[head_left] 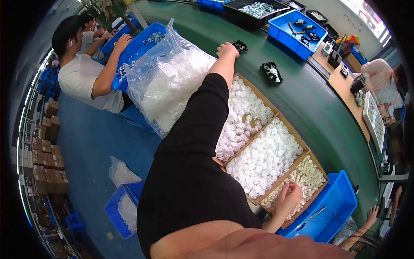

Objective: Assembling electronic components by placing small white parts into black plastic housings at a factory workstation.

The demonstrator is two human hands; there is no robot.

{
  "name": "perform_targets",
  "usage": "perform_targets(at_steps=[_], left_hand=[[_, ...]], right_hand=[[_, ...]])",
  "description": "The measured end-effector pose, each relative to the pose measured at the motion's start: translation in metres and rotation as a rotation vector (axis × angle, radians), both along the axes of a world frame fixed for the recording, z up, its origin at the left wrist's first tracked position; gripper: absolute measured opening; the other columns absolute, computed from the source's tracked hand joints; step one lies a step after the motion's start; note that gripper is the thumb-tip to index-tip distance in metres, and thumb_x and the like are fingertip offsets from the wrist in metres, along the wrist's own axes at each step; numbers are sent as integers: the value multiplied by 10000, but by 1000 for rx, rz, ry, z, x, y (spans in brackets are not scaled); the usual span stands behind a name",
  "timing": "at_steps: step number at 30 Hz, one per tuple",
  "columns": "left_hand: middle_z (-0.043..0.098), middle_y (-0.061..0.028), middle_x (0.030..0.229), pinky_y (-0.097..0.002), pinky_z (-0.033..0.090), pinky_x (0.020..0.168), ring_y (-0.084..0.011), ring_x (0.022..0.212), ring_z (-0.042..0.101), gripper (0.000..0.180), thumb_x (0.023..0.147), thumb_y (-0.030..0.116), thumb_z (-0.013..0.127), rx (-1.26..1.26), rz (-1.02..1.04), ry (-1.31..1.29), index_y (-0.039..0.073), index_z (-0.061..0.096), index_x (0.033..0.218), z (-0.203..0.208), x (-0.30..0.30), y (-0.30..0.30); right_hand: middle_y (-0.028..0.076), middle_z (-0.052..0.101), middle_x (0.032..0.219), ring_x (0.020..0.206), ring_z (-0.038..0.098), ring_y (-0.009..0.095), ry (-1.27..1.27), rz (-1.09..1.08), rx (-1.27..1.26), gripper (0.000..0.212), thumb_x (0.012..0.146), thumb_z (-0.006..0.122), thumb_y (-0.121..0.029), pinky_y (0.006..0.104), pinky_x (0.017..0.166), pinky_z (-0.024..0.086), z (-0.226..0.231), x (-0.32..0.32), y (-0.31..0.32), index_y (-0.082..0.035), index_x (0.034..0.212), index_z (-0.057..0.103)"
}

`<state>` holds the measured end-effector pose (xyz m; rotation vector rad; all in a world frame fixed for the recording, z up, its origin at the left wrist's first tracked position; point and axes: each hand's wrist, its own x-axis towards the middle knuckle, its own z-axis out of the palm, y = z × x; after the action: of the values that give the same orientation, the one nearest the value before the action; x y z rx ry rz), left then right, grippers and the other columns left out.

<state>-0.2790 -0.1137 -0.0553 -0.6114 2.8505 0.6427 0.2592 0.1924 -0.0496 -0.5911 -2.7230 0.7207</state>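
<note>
here the left hand stretches far out over the green conveyor belt, its fingers curled down against the belt just beside a small black fan-like part; whether it grips anything i cannot tell, since only the back of the hand shows. the right hand sits low in the nearest compartment of the long cardboard box, the one holding cream-coloured small parts, fingers bent together as if pinching one or a few of them, though the piece itself is too small to make out. the middle compartment holds white round plastic caps and the far one white knobbly pieces. these little parts look light, hard and smooth, likely to slip and scatter, so a fingertip pinch on the rim of a single piece seems the surest hold; the black part looks stiffer and a bit heavier, best taken by its outer frame. a second black part lies further along the belt, well apart from the first. a big clear bag of white pieces leans to the left of the box, a blue bin stands just beside the right hand, and another person in a white shirt works at a blue tray beyond the bag.
</note>
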Motion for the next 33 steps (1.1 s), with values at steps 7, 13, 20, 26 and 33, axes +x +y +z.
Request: perform_targets(at_steps=[7, 13, 20, 26, 33], left_hand=[[518, -189, 1394, -423, 540, 1004, -358, 1219, 598, 668, 815, 170, 778, -104, -51, -34, 5, 521, 1410, 6, 22, 2], [585, -193, 1267, -397, 588, 936, -352, 1073, 692, 635, 752, 193, 839, -107, -330, 211, -35, 623, 1304, 28, 43, 7], [649, -110, 1006, -338, 576, 782, -256, 823, 653, 721, 678, 207, 871, 399, -614, 364, -40, 624, 1308, 95, 130, 27], [562, -63, 980, -296, 510, 810, -223, 866, 576, 731, 694, 92, 818, 583, -1167, 125, 60, 545, 1371, 94, 311, 51], [519, -112, 1340, -407, 400, 1112, -314, 1318, 454, 768, 693, 150, 832, 289, -1386, 460, 108, 515, 1391, 19, 352, 58]], right_hand=[[113, 666, 1061, 923, 639, 253, 21, -27, -97, 149, 897, 673, 13, 341, 832, 537, 1, -11, 0, -18, 1043, 674], [106, 676, 1018, 896, 649, 242, 166, 17, -83, 211, 905, 663, 28, 332, 804, 553, -8, -7, 1, 1, 1112, 692], [105, 693, 1041, 881, 659, 225, 218, 29, -26, 210, 929, 661, 17, 321, 797, 556, -3, 2, 4, -1, 1132, 713], [112, 708, 1100, 952, 681, 273, 255, 102, -4, 242, 939, 651, 44, 351, 855, 554, 17, -8, -7, -21, 1164, 711], [63, 718, 1103, 916, 648, 202, 314, 131, -189, 251, 896, 726, 20, 319, 843, 513, 40, -25, -42, -67, 1131, 738]])
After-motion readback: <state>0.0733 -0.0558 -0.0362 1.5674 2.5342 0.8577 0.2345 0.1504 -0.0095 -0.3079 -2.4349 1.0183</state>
